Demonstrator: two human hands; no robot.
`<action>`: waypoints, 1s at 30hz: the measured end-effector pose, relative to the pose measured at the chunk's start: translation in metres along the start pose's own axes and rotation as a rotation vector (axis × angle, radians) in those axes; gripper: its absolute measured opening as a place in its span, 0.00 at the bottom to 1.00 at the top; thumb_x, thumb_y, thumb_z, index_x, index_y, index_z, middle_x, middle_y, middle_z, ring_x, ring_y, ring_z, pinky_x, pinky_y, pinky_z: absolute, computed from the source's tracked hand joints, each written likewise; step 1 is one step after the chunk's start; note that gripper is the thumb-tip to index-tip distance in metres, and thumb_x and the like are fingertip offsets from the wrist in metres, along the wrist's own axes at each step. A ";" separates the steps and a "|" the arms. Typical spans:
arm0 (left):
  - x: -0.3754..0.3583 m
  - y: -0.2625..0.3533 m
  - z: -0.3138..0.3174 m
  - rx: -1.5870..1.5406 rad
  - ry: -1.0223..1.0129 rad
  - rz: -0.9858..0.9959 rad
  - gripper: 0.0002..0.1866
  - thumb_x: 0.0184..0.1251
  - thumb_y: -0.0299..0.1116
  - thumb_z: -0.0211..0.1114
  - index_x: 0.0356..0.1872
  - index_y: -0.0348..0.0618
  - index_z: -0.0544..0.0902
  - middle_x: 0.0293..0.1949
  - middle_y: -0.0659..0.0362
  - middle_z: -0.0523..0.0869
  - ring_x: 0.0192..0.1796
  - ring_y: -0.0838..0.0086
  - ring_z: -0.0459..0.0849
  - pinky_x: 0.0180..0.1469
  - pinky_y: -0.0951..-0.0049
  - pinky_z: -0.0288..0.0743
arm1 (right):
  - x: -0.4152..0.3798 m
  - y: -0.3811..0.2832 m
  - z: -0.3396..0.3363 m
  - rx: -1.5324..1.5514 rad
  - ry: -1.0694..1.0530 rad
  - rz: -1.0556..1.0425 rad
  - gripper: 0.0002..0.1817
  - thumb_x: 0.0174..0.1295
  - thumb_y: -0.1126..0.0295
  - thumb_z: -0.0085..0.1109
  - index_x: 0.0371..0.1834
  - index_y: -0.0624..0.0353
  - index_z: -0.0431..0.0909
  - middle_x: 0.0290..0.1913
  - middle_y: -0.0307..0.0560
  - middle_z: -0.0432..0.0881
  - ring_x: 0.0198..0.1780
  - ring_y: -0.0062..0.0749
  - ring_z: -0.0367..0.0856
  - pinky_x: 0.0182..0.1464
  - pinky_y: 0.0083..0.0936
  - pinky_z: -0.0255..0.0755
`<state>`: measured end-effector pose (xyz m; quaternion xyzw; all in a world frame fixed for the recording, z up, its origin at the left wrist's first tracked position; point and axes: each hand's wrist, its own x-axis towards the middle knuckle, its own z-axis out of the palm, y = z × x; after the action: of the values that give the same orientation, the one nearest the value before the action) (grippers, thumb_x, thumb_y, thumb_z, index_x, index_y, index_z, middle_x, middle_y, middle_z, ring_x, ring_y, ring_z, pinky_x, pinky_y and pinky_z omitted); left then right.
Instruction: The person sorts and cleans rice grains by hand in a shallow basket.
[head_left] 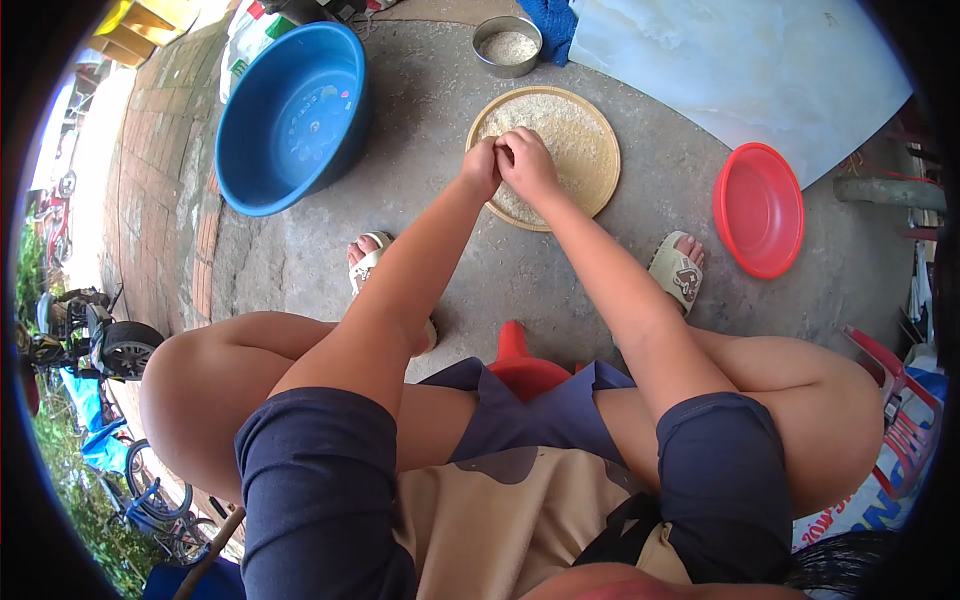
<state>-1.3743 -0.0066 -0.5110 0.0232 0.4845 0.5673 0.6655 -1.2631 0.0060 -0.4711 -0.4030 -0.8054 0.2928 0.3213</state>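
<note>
A round woven tray [600, 190] with pale grains spread over it lies on the ground in front of me. Above its left part my left hand [482, 168] and my right hand [526, 163] are held together, touching, with their fingers curled. What is between the fingers, if anything, is too small to make out. Just behind the tray stands a metal bowl [508, 50] holding more pale grains.
A large blue basin [290, 120] stands at the upper left, a red basin [760, 210] at the right. A marbled sheet [740, 70] covers the upper right. My sandalled feet flank the tray's near side. Bicycles and a wheel show at far left.
</note>
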 end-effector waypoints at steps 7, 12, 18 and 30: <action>-0.012 0.023 0.003 0.125 0.243 0.023 0.13 0.68 0.32 0.46 0.36 0.32 0.76 0.30 0.51 0.81 0.30 0.67 0.82 0.35 0.69 0.79 | -0.038 0.057 -0.038 -0.336 0.185 0.073 0.10 0.57 0.67 0.58 0.41 0.56 0.75 0.46 0.47 0.72 0.48 0.46 0.73 0.52 0.38 0.68; -0.010 0.020 -0.017 0.178 0.230 -0.048 0.13 0.68 0.33 0.46 0.34 0.33 0.76 0.26 0.53 0.81 0.25 0.68 0.80 0.30 0.72 0.79 | -0.042 0.076 -0.031 -0.311 0.002 0.214 0.08 0.59 0.68 0.57 0.40 0.56 0.76 0.43 0.48 0.75 0.45 0.46 0.75 0.49 0.38 0.70; -0.007 0.014 -0.010 0.170 0.164 -0.109 0.15 0.68 0.36 0.49 0.35 0.33 0.77 0.30 0.51 0.82 0.30 0.67 0.83 0.34 0.68 0.81 | -0.017 0.032 -0.012 0.002 0.090 0.321 0.05 0.60 0.71 0.55 0.36 0.59 0.77 0.36 0.51 0.78 0.42 0.48 0.78 0.45 0.38 0.72; -0.005 0.017 -0.006 0.163 0.165 -0.078 0.12 0.67 0.34 0.48 0.30 0.38 0.77 0.25 0.56 0.80 0.26 0.70 0.78 0.31 0.70 0.77 | -0.034 0.051 -0.042 -0.267 0.143 -0.067 0.08 0.59 0.70 0.55 0.40 0.57 0.75 0.42 0.47 0.75 0.46 0.45 0.73 0.51 0.37 0.69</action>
<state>-1.3903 -0.0080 -0.5012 0.0116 0.5828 0.4996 0.6408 -1.1918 0.0119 -0.4924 -0.4350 -0.8251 0.1426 0.3311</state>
